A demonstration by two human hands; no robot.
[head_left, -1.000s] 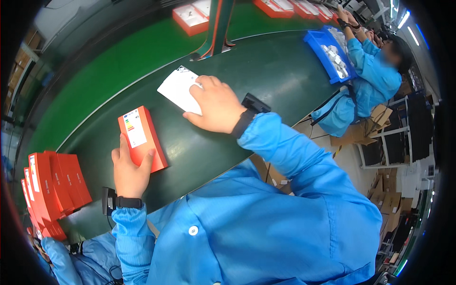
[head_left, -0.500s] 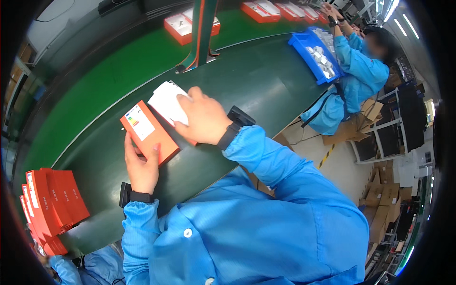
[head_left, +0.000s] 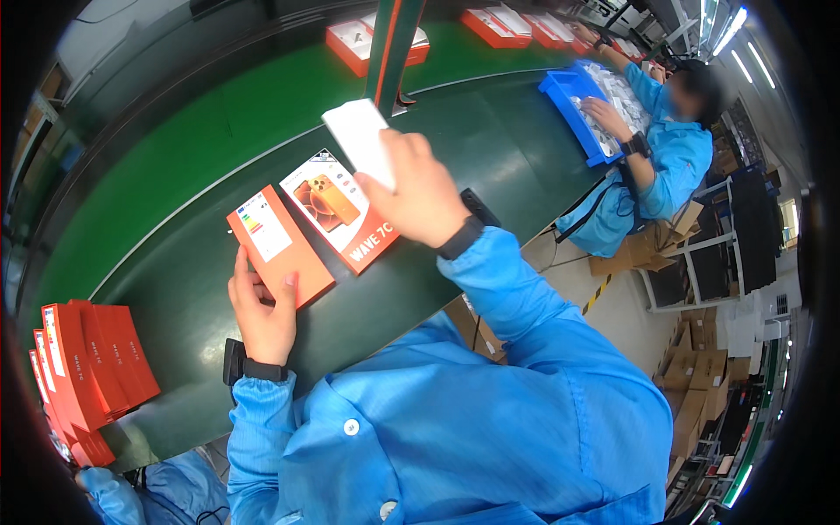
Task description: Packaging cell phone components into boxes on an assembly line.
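Observation:
My left hand [head_left: 264, 311] grips the near end of a closed orange box [head_left: 284, 254] with a white label, its thumb on top and its fingers along the left side. Right of it lies a second orange and white box part [head_left: 339, 213], printed with a picture of a phone. Over that part's far right corner, my right hand [head_left: 418, 192] holds a flat white rectangular piece [head_left: 360, 136], slightly blurred. Whether that piece is a card, a booklet or an insert I cannot tell.
Stacked orange boxes [head_left: 101, 363] stand at the left end of the green table. Opened orange boxes [head_left: 496, 35] sit on the green belt beyond. A post [head_left: 391, 61] rises at the belt's edge. At right, a co-worker [head_left: 669, 131] reaches into a blue bin [head_left: 569, 109] of small packets.
My right hand has lifted the white piece away and to the right, uncovering the printed phone picture. The left hand stays on its box. The co-worker's hand has moved into the blue bin.

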